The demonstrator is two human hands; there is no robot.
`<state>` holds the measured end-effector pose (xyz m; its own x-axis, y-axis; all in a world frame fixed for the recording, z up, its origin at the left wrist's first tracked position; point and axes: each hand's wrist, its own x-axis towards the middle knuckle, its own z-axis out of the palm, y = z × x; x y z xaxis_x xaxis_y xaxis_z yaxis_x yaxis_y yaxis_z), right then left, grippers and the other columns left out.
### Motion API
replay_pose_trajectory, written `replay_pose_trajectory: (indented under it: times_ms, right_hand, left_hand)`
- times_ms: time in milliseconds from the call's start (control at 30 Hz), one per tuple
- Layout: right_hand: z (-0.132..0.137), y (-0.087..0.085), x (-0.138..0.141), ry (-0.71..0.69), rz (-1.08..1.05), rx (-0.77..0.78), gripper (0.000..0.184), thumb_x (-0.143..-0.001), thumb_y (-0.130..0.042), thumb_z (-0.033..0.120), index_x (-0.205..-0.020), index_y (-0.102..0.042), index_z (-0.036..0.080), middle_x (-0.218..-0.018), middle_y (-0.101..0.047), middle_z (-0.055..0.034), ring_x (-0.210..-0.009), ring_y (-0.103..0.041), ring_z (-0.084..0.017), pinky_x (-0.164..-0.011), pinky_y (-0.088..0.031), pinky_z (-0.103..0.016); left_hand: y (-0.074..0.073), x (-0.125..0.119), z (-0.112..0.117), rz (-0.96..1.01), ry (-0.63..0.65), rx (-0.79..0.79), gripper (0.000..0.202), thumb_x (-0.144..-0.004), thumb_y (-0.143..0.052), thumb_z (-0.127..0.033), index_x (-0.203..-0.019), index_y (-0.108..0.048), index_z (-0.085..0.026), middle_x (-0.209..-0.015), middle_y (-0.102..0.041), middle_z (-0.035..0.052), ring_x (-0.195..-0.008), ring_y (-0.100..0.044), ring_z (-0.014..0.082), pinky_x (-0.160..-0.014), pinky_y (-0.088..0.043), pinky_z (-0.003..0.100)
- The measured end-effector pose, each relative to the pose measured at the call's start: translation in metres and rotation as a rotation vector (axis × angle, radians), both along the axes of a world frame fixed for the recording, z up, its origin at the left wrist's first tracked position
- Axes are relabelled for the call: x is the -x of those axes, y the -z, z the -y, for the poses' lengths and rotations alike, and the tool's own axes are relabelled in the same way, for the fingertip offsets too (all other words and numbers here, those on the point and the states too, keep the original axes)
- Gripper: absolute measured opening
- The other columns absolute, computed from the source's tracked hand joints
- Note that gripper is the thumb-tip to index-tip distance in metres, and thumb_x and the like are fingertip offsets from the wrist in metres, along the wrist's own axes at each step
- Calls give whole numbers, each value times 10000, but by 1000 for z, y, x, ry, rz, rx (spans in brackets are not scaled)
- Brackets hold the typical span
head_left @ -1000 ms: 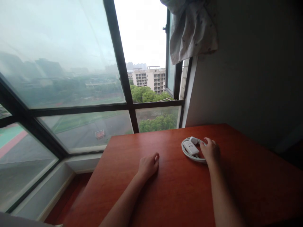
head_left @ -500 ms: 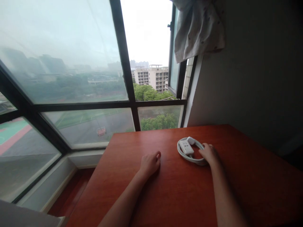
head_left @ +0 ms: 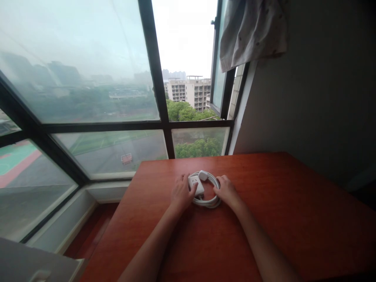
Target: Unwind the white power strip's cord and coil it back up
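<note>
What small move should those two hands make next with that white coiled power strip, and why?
Probably close both hands on the white coiled power strip and lift it. The left hand rests on its socket block, the right hand touches the cable loop's other side, and it lies flat on the reddish wooden table; neither grip looks closed.

White extension lead [head_left: 206, 203] noted lying flat on the bench [head_left: 279, 219], toward the window edge. Cable [head_left: 212, 181] is wound in a loose round coil. Socket block [head_left: 196, 184] and plug [head_left: 203, 175] are laid at the coil's far-left side. The block is touched by the left hand [head_left: 180, 194], the coil by the right hand [head_left: 226, 191].
</note>
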<state>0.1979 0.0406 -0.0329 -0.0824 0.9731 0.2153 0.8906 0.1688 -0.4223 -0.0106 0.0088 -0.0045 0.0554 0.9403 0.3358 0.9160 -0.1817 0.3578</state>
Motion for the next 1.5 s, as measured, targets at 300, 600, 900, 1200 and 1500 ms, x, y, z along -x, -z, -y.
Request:
replay_pose_trajectory:
  times_ms: [300,600,900,1200,1500]
  right_hand:
    - [0,-3,-3,-7,-37,25,207,-736,-587,183,-940,-617,170,-955,-581,-77,-890,-548,-194,-799,-397,-261]
    - [-1,1,-3,-34,-43,9,176,-746,-568,180,-918,-603,173,-946,-573,-73,-917,-548,-193,-825,-392,-262]
    - [-1,0,-2,-25,-46,24,199,-744,-572,190,-940,-593,167,-978,-572,-86,-937,-544,-200,-844,-387,-268]
    - [-1,2,-4,-32,-53,-6,172,-740,-569,170,-909,-598,177,-928,-571,-63,-903,-544,-188,-824,-385,-260]
    - [1,-3,-4,-16,-15,7,172,-749,-573,179,-913,-625,174,-918,-588,-69,-848,-549,-183,-765,-385,-251]
  left_hand:
    - [-10,-2,6,-123,22,130,528,-853,-467,-585,-1204,-485,-190,-1182,-545,115,-1109,-497,261,-938,-369,342]
    - [-14,10,8,-177,52,147,653,-760,-517,-696,-1167,-510,-184,-1143,-553,122,-1086,-507,277,-916,-373,348]
    - [-21,12,7,-177,103,179,514,-771,-575,-599,-1079,-535,-190,-1122,-550,106,-1073,-503,267,-893,-382,338]
    - [-25,11,8,-121,120,182,441,-759,-630,-526,-1037,-546,-193,-1103,-553,95,-1064,-504,262,-925,-379,348]
    - [-23,4,11,-199,92,191,458,-798,-585,-504,-1096,-513,-164,-1126,-555,123,-1076,-501,280,-927,-371,364]
